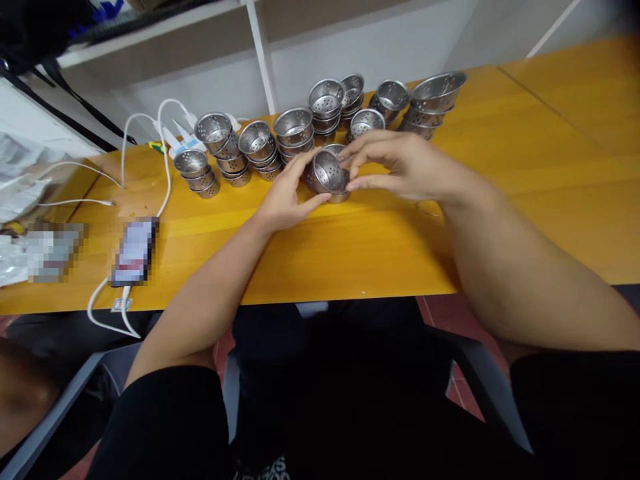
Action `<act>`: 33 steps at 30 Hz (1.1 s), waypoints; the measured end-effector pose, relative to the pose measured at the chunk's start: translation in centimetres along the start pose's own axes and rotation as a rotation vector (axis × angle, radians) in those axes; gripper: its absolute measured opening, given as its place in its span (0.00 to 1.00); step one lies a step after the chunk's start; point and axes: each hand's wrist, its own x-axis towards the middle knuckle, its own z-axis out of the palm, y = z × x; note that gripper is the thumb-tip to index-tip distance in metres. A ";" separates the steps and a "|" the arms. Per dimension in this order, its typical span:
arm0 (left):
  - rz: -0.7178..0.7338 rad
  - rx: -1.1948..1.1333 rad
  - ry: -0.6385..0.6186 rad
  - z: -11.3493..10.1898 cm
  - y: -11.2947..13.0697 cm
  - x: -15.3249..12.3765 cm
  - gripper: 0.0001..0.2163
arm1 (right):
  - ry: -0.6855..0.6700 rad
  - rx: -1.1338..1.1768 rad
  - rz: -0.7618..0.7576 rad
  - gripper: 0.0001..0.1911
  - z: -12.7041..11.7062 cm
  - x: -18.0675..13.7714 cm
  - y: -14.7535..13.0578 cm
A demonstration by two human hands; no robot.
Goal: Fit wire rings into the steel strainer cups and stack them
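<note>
Between my hands is a perforated metal cup (pixel 329 171), tilted so that its open mouth faces me. My left hand (pixel 286 199) curves round its left side, with the thumb at the lower rim. The curled fingers and thumb of my right hand (pixel 400 163) are at the right rim of the cup. Part of another metal cup shows just behind and below the tilted one, and I cannot tell whether the two touch. Close behind my hands stand a stack of perforated cups (pixel 293 130) and a smaller cup (pixel 367 123).
More stacks of perforated cups stand along the back, including a left stack (pixel 197 173) and a wide-mouthed right stack (pixel 433 100). A phone (pixel 134 252) with white cables lies on the wooden table (pixel 320 267). Plastic bags (pixel 17 187) are at far left. Another person's limb shows lower left.
</note>
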 end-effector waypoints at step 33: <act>-0.174 -0.223 -0.051 3.8 -1.9 0.7 0.59 | -0.024 -0.061 0.287 0.36 -0.5 -1.0 3.3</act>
